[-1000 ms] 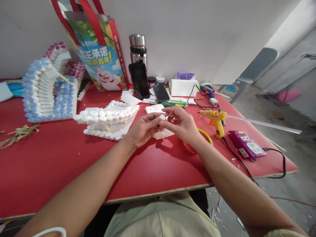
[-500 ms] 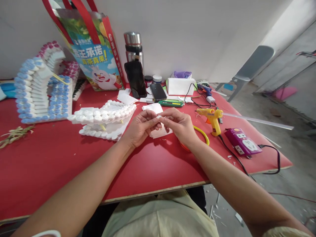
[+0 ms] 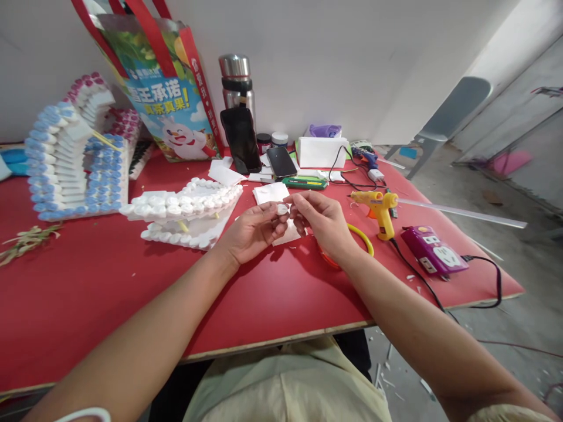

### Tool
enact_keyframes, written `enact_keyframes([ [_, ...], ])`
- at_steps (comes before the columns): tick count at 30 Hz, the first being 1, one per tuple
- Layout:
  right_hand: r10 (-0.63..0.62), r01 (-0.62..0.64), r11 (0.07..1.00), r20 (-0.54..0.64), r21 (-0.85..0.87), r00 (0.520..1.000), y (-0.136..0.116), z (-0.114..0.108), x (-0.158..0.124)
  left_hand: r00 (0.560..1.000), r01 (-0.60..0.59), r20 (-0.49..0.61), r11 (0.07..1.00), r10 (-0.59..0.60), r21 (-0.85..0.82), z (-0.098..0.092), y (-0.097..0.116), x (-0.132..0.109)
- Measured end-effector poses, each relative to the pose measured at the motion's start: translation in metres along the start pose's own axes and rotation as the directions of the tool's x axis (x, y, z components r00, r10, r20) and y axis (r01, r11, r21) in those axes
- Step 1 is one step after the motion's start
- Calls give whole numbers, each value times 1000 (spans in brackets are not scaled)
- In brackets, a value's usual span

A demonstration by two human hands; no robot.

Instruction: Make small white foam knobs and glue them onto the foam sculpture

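Small piece (image 3: 282, 209) white; table (image 3: 272, 299) red; glue gun (image 3: 384, 220) yellow; socket block (image 3: 433, 251) purple-and-white; bag (image 3: 165, 102) multicoloured, red-handled.

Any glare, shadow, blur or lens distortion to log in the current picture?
Head view: soft sheen on the table, soft shadow below the right hand; head view: forearms look stretched toward the lower corners; head view: pink item at far right blurred, white piece in the left hand short on detail.
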State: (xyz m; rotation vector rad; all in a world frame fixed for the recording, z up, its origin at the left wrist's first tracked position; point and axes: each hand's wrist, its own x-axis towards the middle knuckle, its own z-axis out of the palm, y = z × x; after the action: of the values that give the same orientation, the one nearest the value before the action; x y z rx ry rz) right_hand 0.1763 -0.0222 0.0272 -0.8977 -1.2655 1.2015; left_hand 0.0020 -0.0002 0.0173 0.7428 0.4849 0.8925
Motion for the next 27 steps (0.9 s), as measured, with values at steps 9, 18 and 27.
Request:
enact_keyframes([
  [9,23,-23,1000,-20,4,1000,-2,1,1,1000,12,-20,996,-14,-93,0,2,-2],
  [18,12,-18,999,-134,-40,991,4,-5,2,988,-115,-6,769,153,629,5,13,-8],
  [27,68,-42,994,-261,104,963,1,-13,10,886,-65,108,-110,450,992,-4,72,-20],
])
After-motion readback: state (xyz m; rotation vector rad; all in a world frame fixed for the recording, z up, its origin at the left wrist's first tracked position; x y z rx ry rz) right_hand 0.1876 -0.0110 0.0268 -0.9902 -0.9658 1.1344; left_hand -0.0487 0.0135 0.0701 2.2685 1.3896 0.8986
